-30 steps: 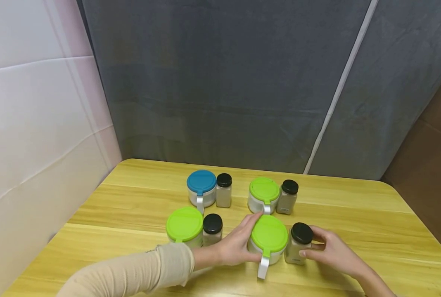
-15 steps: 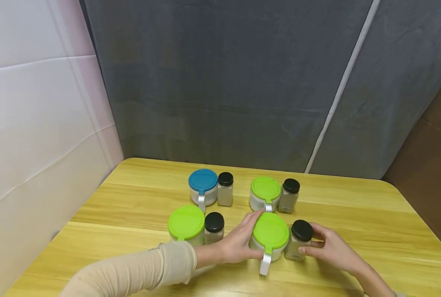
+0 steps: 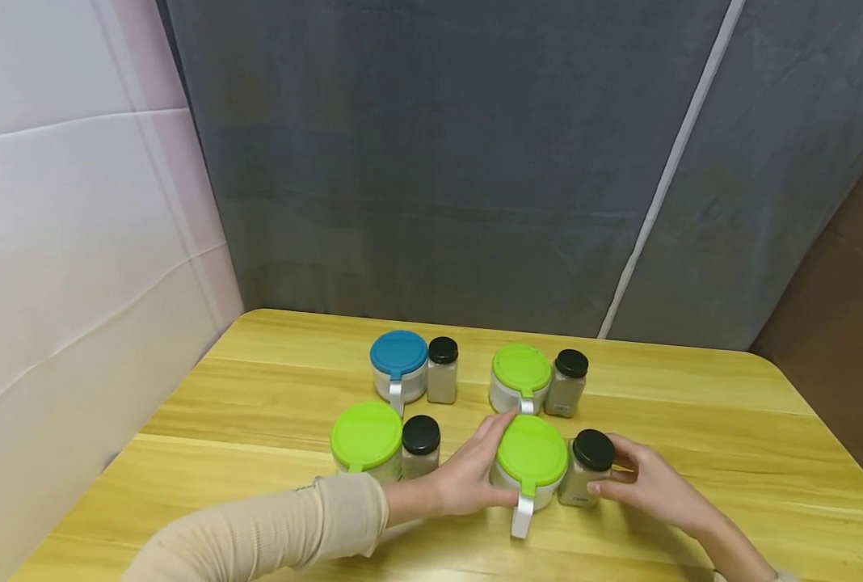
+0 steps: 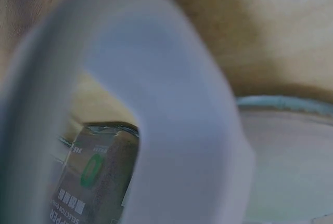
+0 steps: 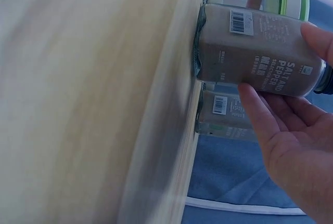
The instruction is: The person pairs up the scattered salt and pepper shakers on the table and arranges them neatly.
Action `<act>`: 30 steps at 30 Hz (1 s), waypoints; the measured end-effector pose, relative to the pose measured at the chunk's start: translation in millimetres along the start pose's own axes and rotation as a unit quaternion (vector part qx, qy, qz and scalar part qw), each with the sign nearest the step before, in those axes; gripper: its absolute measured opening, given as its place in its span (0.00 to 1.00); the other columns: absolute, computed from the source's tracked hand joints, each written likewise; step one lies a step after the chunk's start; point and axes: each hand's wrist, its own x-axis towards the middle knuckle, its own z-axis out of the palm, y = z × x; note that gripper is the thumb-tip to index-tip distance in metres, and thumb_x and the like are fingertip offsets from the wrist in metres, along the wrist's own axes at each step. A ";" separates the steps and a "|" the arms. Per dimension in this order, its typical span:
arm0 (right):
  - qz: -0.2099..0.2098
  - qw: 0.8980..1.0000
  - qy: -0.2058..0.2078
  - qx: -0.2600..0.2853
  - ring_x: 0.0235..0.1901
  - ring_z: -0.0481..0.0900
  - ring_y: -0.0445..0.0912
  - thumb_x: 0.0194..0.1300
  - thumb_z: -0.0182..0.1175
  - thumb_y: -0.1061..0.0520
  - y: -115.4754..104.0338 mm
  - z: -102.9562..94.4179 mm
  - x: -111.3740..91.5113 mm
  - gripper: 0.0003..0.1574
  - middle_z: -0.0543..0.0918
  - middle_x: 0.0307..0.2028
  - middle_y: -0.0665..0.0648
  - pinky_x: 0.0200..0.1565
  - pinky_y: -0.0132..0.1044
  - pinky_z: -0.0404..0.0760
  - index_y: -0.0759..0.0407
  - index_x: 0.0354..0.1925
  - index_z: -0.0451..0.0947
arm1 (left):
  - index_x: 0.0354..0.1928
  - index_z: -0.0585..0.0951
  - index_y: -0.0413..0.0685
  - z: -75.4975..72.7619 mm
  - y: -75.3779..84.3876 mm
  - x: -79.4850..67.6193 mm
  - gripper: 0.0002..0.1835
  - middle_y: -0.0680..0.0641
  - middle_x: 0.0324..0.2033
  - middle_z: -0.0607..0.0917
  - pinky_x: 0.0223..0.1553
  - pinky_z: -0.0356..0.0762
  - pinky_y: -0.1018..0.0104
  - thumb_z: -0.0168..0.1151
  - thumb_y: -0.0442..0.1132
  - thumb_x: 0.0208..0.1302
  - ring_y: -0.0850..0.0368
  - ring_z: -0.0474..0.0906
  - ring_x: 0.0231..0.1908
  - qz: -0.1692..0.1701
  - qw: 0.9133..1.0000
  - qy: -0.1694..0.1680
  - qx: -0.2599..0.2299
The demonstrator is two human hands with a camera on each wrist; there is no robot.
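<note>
My left hand [image 3: 464,477] curves round the left side of a white seasoning jar with a green lid [image 3: 532,449], fingers at the far side and thumb near its handle [image 3: 522,517]. Just right of it stands a square salt and pepper bottle [image 5: 250,52] with a black cap [image 3: 594,449]. The thumb and fingers of my right hand [image 3: 646,489] hold that bottle by its right side, and its base is at the tabletop in the right wrist view. A blurred pale handle [image 4: 182,104] fills much of the left wrist view.
Behind stand another green-lidded jar [image 3: 521,368] with a bottle [image 3: 566,388], and a blue-lidded jar [image 3: 398,353] with a bottle [image 3: 442,376]. A third green-lidded jar [image 3: 366,436] and bottle [image 3: 421,436] sit by my left forearm. A grey curtain hangs behind the wooden table [image 3: 693,404].
The whole head view has shifted slightly. Both hands keep their hold on the jar and the bottle, which stay side by side with little visible movement.
</note>
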 end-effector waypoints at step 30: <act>-0.024 0.999 -0.036 0.009 0.51 0.65 0.33 0.58 0.58 0.60 0.3 -7.8 -2.9 0.36 0.63 0.56 0.70 0.47 0.31 0.69 0.68 0.60 0.55 | 0.67 0.35 0.45 -4.8 13.2 -9.1 0.55 0.45 0.66 0.35 0.58 0.49 0.58 0.65 0.33 0.46 0.50 0.39 0.64 0.012 1.000 -0.006 0.005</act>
